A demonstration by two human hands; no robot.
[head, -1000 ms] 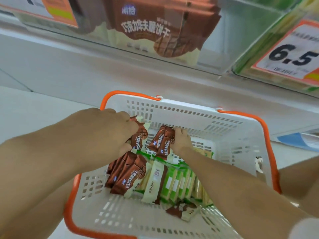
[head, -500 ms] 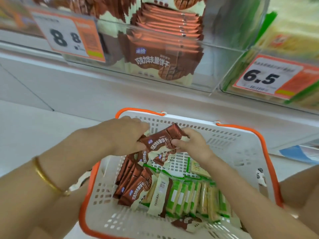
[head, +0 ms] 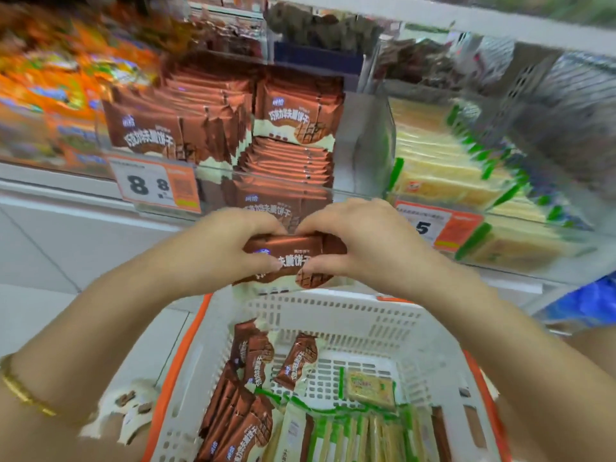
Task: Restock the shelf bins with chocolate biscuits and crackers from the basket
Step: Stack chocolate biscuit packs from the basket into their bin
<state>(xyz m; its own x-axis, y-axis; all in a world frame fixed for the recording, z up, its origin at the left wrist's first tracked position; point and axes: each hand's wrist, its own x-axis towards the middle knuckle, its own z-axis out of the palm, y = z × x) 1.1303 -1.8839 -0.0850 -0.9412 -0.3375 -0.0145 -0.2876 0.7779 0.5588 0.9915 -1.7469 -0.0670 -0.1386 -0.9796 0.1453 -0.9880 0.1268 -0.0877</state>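
While left hand [head: 230, 248], right hand [head: 361, 243] grip biscuit packs [head: 287, 251], basket [head: 333, 308] below

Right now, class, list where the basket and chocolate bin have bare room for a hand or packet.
Basket: bare mesh at the far end, between the loose chocolate packet and the flat cracker pack, and right of that pack. Chocolate bin: a gap between the right stack and the clear divider. Crowded: the basket's near end.
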